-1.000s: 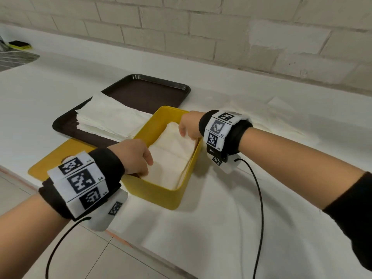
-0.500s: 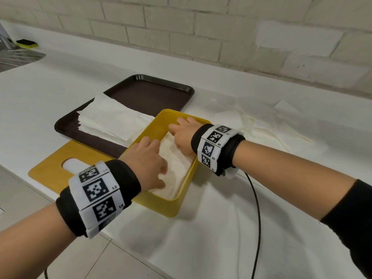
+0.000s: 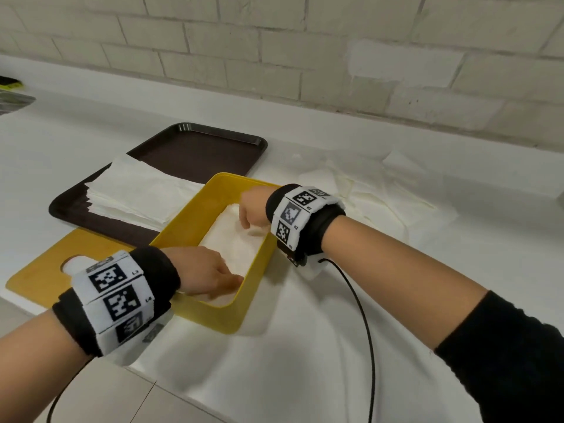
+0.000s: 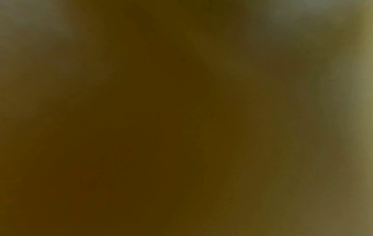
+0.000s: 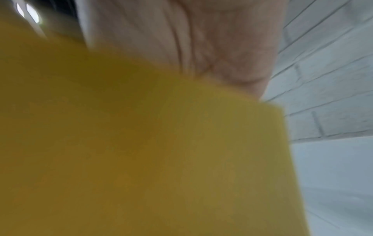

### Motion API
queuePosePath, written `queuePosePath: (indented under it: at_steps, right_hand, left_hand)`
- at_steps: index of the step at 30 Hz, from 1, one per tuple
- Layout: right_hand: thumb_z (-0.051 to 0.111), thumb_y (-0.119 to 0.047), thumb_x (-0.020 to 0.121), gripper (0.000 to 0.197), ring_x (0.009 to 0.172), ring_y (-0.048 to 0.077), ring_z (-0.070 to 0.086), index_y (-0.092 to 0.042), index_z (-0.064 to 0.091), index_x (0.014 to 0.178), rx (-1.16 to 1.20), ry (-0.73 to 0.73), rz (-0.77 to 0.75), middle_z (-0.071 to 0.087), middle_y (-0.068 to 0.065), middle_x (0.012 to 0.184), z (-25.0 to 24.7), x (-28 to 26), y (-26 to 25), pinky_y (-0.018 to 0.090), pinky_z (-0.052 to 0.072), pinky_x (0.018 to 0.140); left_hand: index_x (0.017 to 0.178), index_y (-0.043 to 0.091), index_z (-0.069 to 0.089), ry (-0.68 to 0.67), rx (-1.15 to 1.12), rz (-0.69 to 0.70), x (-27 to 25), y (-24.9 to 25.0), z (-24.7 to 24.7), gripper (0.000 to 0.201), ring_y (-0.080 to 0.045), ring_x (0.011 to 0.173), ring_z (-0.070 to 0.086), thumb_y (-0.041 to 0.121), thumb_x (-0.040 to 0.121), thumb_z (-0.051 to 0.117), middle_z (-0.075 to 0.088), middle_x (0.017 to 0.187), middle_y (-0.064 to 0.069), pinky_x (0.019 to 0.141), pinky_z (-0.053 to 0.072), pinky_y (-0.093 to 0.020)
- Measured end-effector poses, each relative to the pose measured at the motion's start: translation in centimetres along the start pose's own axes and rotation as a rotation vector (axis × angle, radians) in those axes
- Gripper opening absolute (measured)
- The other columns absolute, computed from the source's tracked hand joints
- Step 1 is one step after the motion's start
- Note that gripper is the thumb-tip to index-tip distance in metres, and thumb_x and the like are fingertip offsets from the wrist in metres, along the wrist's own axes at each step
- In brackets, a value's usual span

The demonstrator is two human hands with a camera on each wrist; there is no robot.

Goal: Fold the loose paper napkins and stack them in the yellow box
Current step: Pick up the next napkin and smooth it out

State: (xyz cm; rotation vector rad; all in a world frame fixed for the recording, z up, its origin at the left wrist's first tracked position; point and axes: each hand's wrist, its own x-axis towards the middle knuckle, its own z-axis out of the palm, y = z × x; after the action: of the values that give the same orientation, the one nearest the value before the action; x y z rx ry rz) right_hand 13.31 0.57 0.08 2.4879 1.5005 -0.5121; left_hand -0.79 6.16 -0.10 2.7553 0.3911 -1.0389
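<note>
The yellow box (image 3: 213,315) stands on the white counter with folded white napkins (image 3: 235,242) lying inside it. My left hand (image 3: 225,279) reaches over the near left corner, its straight fingers resting on the napkin's near end. At the far right side, my right hand (image 3: 251,222) points its fingers down onto the top napkin; the fingertips are partly hidden. In the right wrist view only my palm (image 5: 201,39) and the box wall (image 5: 141,143) show. The left wrist view is a dark blur.
A stack of flat napkins (image 3: 137,196) lies on a dark brown tray (image 3: 207,148) behind and left of the box. A yellow board (image 3: 45,270) with a hole lies at the counter's near edge. Loose crumpled napkins (image 3: 381,203) lie to the right. A brick wall runs behind.
Both hands lowered a napkin into the box and pressed flat on it. Now the left hand has slid to the near corner and the right hand's wrist has risen, fingers pointing down.
</note>
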Motion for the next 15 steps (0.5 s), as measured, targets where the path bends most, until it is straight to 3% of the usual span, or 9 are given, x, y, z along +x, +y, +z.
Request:
queuePosePath:
  at_steps: [2, 4, 6, 8, 9, 10, 11, 13, 15]
  right_hand:
    - [0.037, -0.006, 0.093, 0.036, 0.114, 0.026, 0.052, -0.012, 0.057, 0.122, 0.169, 0.211, -0.002, 0.052, 0.007, 0.129, -0.4, -2.5, 1.3, 0.034, 0.043, 0.095]
    - [0.038, -0.004, 0.092, 0.036, 0.115, 0.025, 0.051, -0.014, 0.059, 0.119, 0.273, 0.364, -0.018, 0.053, 0.007, 0.127, -0.6, -6.1, 2.9, 0.030, 0.040, 0.098]
    - [0.040, -0.005, 0.092, 0.030, 0.112, 0.021, 0.052, -0.011, 0.061, 0.114, 0.364, 0.473, 0.016, 0.057, 0.007, 0.122, -0.1, -8.5, 5.3, 0.021, 0.034, 0.091]
    - [0.044, -0.008, 0.093, 0.024, 0.106, 0.019, 0.054, -0.009, 0.061, 0.110, 0.452, 0.529, 0.108, 0.060, 0.006, 0.116, 0.7, -10.4, 8.0, 0.016, 0.033, 0.082]
    - [0.047, -0.010, 0.092, 0.021, 0.102, 0.019, 0.055, -0.008, 0.061, 0.108, 0.490, 0.538, 0.153, 0.060, 0.006, 0.113, 1.1, -11.0, 9.3, 0.016, 0.033, 0.080]
    - [0.048, -0.011, 0.092, 0.019, 0.097, 0.018, 0.055, -0.008, 0.061, 0.106, 0.522, 0.533, 0.197, 0.061, 0.005, 0.109, 1.4, -11.5, 10.4, 0.017, 0.034, 0.078]
    - [0.048, -0.012, 0.092, 0.019, 0.092, 0.016, 0.053, -0.007, 0.060, 0.105, 0.550, 0.521, 0.236, 0.060, 0.004, 0.105, 1.8, -11.5, 11.4, 0.017, 0.034, 0.076]
    - [0.049, -0.012, 0.091, 0.019, 0.088, 0.016, 0.051, -0.006, 0.059, 0.106, 0.588, 0.490, 0.303, 0.057, 0.003, 0.099, 2.5, -11.0, 12.9, 0.017, 0.033, 0.072]
    - [0.050, -0.013, 0.091, 0.020, 0.096, 0.023, 0.054, -0.005, 0.058, 0.108, 0.619, 0.468, 0.347, 0.057, 0.005, 0.099, 3.1, -9.9, 14.0, 0.019, 0.033, 0.073]
  left_hand:
    - [0.088, 0.020, 0.067, 0.055, -0.093, -0.008, -0.8, -0.6, -0.3, 0.050, -0.015, 0.090, 0.058, 0.055, 0.094, 0.031, 0.067, 0.096, 0.000, 0.089, 0.040, -0.028]
    - [0.091, 0.033, 0.066, 0.163, -0.166, 0.018, -2.5, -1.0, -0.6, 0.040, -0.008, 0.091, 0.054, 0.056, 0.091, 0.033, 0.065, 0.099, 0.009, 0.088, 0.039, -0.025]
    - [0.092, 0.044, 0.063, 0.382, -0.295, 0.047, -4.6, -0.9, -0.5, 0.041, -0.002, 0.089, 0.054, 0.070, 0.081, 0.033, 0.064, 0.099, 0.017, 0.079, 0.039, -0.021]
    - [0.087, 0.054, 0.063, 0.675, -0.464, 0.093, -7.2, 0.1, -0.5, 0.066, -0.002, 0.079, 0.059, 0.095, 0.055, 0.022, 0.068, 0.080, 0.015, 0.069, 0.042, -0.019]
    - [0.088, 0.058, 0.061, 0.780, -0.522, 0.124, -8.1, 0.7, -0.5, 0.073, -0.004, 0.076, 0.061, 0.100, 0.046, 0.019, 0.068, 0.077, 0.016, 0.069, 0.047, -0.023]
    - [0.090, 0.057, 0.061, 0.838, -0.572, 0.166, -8.6, 1.5, -0.6, 0.071, -0.005, 0.074, 0.063, 0.099, 0.047, 0.023, 0.067, 0.077, 0.019, 0.072, 0.051, -0.029]
    - [0.090, 0.052, 0.063, 0.858, -0.624, 0.212, -8.6, 2.6, -0.8, 0.063, -0.005, 0.073, 0.063, 0.094, 0.056, 0.031, 0.067, 0.079, 0.022, 0.075, 0.053, -0.035]
    - [0.088, 0.037, 0.067, 0.849, -0.682, 0.242, -7.6, 5.7, -1.4, 0.037, -0.006, 0.072, 0.062, 0.067, 0.079, 0.048, 0.066, 0.081, 0.018, 0.078, 0.052, -0.035]
    - [0.090, 0.028, 0.064, 0.858, -0.682, 0.260, -5.1, 9.1, -2.0, 0.017, -0.011, 0.073, 0.063, 0.039, 0.089, 0.051, 0.066, 0.084, 0.009, 0.076, 0.051, -0.032]
